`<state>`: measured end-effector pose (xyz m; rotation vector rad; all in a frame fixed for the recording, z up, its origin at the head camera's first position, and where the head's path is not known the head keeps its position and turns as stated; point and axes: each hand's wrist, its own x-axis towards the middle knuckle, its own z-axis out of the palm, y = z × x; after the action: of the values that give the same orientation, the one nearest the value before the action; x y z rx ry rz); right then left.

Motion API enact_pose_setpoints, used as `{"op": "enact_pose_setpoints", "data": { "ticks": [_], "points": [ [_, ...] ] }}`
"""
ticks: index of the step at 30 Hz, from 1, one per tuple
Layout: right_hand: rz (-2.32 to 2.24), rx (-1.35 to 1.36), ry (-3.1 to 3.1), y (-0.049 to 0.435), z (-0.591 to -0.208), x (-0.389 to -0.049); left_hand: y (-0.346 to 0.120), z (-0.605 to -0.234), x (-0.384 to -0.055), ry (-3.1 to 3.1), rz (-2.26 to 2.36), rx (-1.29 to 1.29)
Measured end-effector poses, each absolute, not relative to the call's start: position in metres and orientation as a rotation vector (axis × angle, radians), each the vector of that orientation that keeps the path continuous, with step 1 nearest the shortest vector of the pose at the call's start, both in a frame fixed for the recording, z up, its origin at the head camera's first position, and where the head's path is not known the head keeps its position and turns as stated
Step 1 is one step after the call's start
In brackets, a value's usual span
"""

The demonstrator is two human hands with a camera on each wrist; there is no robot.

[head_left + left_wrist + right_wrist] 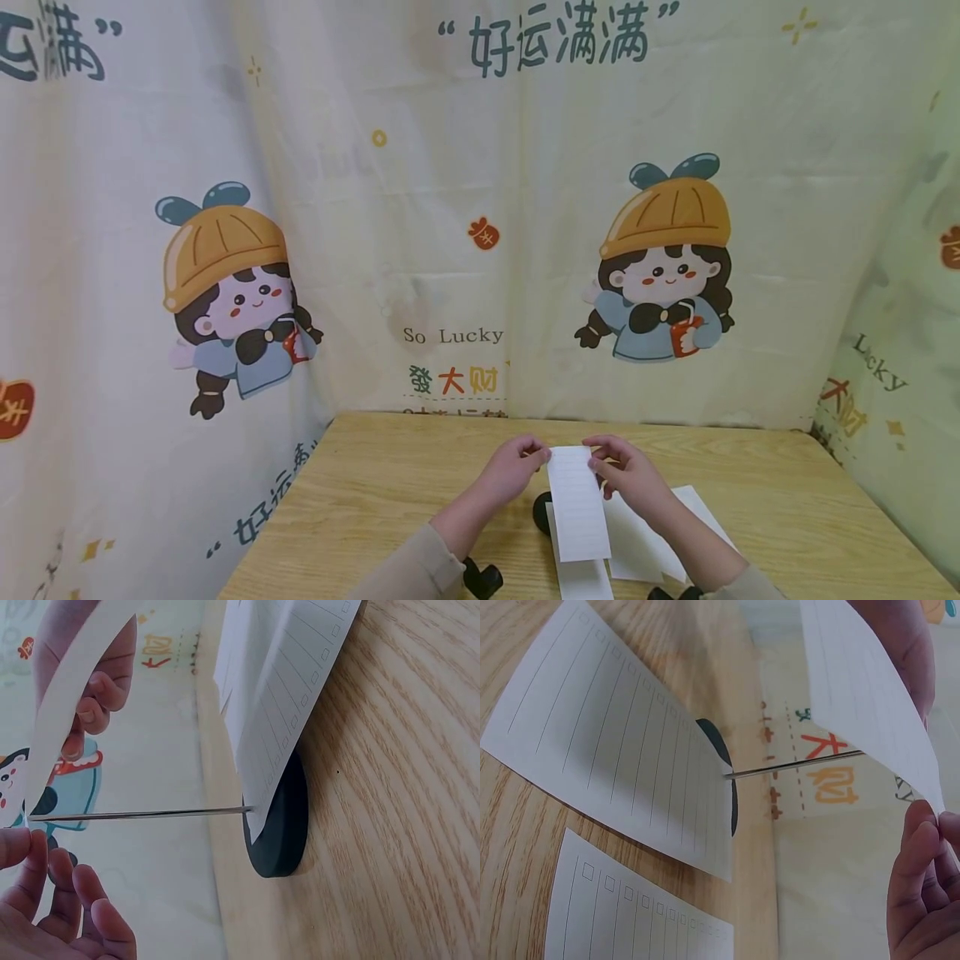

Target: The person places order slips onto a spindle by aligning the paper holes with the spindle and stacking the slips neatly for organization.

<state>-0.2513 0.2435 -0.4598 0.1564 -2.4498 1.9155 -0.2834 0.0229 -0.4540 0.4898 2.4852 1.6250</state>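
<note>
Both hands hold a lined white paper slip (579, 508) by its top end. My left hand (517, 467) pinches its upper left corner between thumb and fingertips. On the upper right edge, my right hand (630, 475) pinches it the same way. Below the slip, a thin metal spike (150, 814) rises from a round black base (292, 825). The spike's tip meets the held slip near its top end; whether it pierces the paper I cannot tell. Another checklist sheet (622, 727) lies low on the spike, over the base.
More white sheets (641, 542) lie on the wooden table (390, 492), beneath and beside the right forearm. Black wrist straps (482, 579) show at the bottom edge of the head view. A printed curtain (420, 208) hangs behind the table.
</note>
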Motion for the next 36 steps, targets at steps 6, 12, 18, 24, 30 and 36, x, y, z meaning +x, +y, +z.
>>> {"op": "enact_pose_setpoints", "data": {
  "ticks": [6, 12, 18, 24, 30, 36],
  "points": [
    [1.891, 0.164, -2.453, 0.2427, -0.4613, -0.2505, 0.0242, -0.4562, -0.2829, 2.497, 1.652, 0.504],
    [1.872, 0.132, -2.465, 0.2411, -0.4619, -0.2509, 0.0253, -0.4588, -0.2830, 2.493, 1.673, 0.505],
    [1.856, 0.080, -2.475, 0.2388, -0.4633, -0.2515, 0.0246, -0.4605, -0.2820, 2.488, 1.679, 0.489],
    [1.855, 0.077, -2.480, 0.2382, -0.4633, -0.2514, 0.0251, -0.4595, -0.2804, 2.486, 1.682, 0.481],
    [1.885, 0.113, -2.458, 0.2371, -0.4636, -0.2496, 0.0245, -0.4608, -0.2797, 2.495, 1.681, 0.495],
    [1.900, 0.176, -2.457, 0.2377, -0.4656, -0.2497, 0.0242, -0.4618, -0.2798, 2.492, 1.685, 0.496]
  ]
}}
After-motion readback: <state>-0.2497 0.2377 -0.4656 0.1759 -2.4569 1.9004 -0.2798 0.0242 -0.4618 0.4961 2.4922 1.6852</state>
